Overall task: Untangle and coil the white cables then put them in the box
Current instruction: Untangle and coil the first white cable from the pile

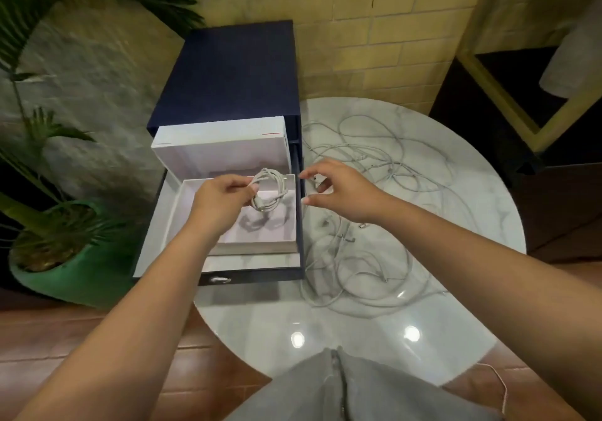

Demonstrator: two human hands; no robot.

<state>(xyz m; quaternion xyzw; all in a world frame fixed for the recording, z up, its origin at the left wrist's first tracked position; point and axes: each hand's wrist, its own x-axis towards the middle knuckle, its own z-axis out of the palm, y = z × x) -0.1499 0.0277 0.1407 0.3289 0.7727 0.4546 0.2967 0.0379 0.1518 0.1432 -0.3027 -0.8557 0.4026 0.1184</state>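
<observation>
Over one box [180, 205], one coiled cable [272, 189], left hand [221, 200]

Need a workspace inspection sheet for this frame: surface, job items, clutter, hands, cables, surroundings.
Surface: round marble table, glossy, with light glare.
Job's things: white box open with its lid up, sitting in the pulled-out drawer of a navy drawer unit; coiled cable held over the box.
Clutter: nothing seen.
Grippers: left hand pinches the coiled cable; right hand open, holding nothing, by the drawer's right edge.
Cables: loose white cables tangled on the table, right of the unit.
Surroundings: potted plant at left, brick wall behind.
</observation>
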